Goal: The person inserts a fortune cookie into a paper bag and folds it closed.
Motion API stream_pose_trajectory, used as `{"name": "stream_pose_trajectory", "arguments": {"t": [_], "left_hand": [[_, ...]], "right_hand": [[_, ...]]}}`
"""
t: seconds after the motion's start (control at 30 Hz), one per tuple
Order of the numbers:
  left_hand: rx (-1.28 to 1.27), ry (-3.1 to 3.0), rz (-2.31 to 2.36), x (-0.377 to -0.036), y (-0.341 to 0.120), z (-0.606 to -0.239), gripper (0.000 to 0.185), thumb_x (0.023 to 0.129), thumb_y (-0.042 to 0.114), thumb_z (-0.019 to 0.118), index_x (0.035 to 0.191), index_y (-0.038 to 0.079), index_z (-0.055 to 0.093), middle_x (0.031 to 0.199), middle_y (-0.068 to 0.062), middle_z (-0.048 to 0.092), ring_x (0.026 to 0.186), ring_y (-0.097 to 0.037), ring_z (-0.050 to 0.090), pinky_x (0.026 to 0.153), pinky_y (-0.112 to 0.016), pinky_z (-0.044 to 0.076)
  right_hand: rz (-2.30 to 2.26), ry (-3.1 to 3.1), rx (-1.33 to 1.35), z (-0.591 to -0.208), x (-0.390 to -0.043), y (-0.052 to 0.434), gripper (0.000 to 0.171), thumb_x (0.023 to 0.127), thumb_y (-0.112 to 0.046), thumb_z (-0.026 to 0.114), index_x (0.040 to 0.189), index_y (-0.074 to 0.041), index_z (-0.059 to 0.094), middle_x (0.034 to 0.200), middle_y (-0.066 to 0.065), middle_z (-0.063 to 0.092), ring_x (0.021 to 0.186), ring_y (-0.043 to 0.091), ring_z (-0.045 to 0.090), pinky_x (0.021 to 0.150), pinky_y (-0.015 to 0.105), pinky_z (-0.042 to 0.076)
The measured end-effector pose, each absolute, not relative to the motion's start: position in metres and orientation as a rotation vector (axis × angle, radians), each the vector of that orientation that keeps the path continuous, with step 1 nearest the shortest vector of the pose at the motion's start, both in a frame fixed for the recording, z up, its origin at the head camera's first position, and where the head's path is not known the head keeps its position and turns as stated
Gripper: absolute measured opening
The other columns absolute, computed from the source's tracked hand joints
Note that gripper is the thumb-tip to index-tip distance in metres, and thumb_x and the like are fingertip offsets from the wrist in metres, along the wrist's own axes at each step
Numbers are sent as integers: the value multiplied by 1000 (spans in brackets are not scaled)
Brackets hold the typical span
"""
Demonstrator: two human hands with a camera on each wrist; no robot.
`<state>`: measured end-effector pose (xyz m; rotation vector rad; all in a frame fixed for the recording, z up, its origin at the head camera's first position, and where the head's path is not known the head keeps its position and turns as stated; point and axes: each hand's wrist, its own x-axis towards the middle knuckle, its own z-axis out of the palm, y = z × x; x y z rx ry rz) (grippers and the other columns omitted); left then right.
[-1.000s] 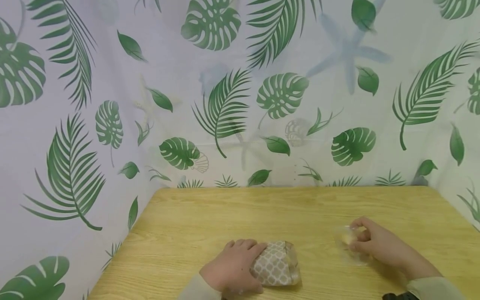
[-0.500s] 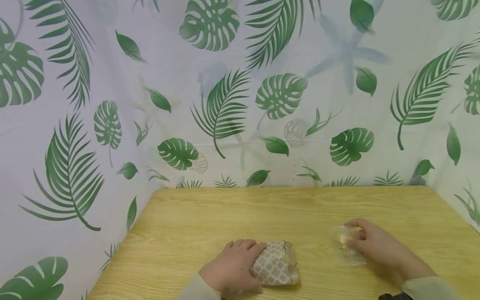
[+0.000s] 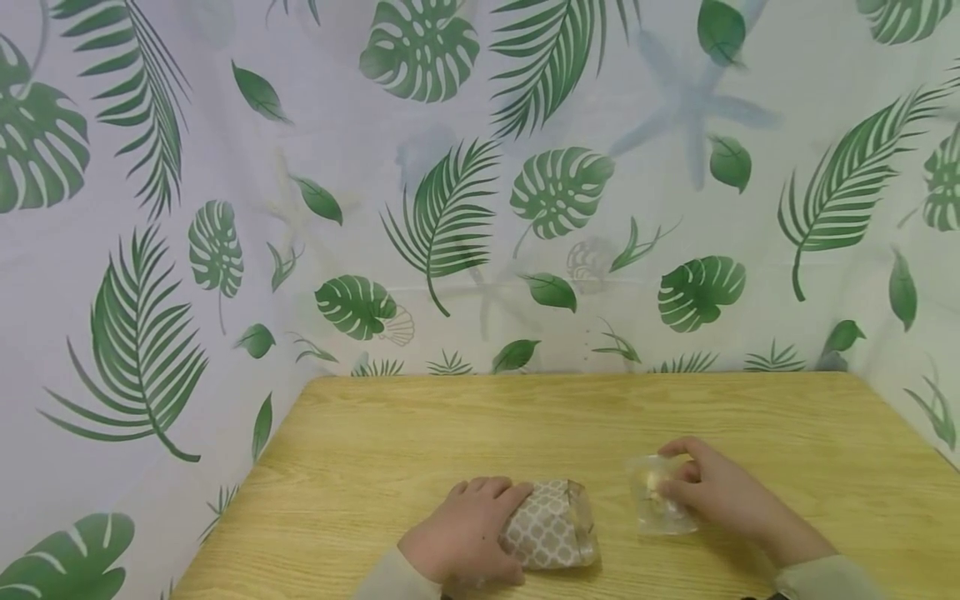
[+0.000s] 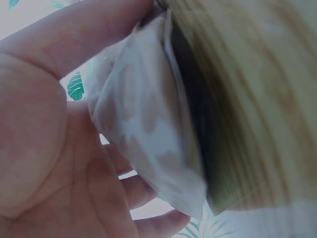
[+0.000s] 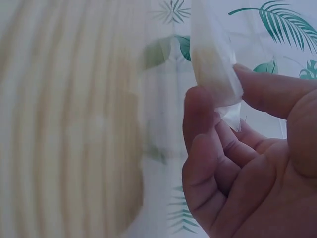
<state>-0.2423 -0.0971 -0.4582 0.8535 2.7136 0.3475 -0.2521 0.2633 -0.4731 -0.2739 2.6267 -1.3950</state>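
My left hand (image 3: 467,533) holds the near-left end of a small bag (image 3: 551,529) with a beige and white lattice print, lying on the table. In the left wrist view the thumb is on one side of the bag (image 4: 143,114) and the fingers are on the other. To the right, my right hand (image 3: 723,492) pinches a clear plastic packet (image 3: 663,517) with something small and pale yellow inside. The right wrist view shows the packet (image 5: 213,69) between thumb and fingertips, the other fingers curled below. A short gap separates packet and bag. The bag's contents are hidden.
A wood-grain table (image 3: 450,417) extends under both hands to its far edge. White cloth walls (image 3: 480,250) printed with green leaves stand behind it and at both sides.
My right hand has moved left with the clear packet, bringing it nearer the patterned bag. The left hand and the bag have stayed almost where they were.
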Motion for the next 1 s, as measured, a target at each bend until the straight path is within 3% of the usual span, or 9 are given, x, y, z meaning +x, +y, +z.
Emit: {"name": "stream_pose_trajectory", "arguments": {"t": [0.43,1.0], "left_hand": [[872,2754,311,-241,-96,-464,98,73,55,86,155,31,39,148,6,45,137,-21,41,113,-52,33],[892,2766,298,-238,-95,-463,99,74,55,85,156,31,37,149,5,44,138,-21,40,114,-51,31]], "right_hand": [[-1453,2560,-259,-470,-246,244,51,96,-19,68,134,5,43,82,8,64,68,23,58,55,30,48],[-1535,2472,-355,-479,-240,225,51,98,-22,67,135,2,42,83,9,64,61,19,55,51,28,48]]}}
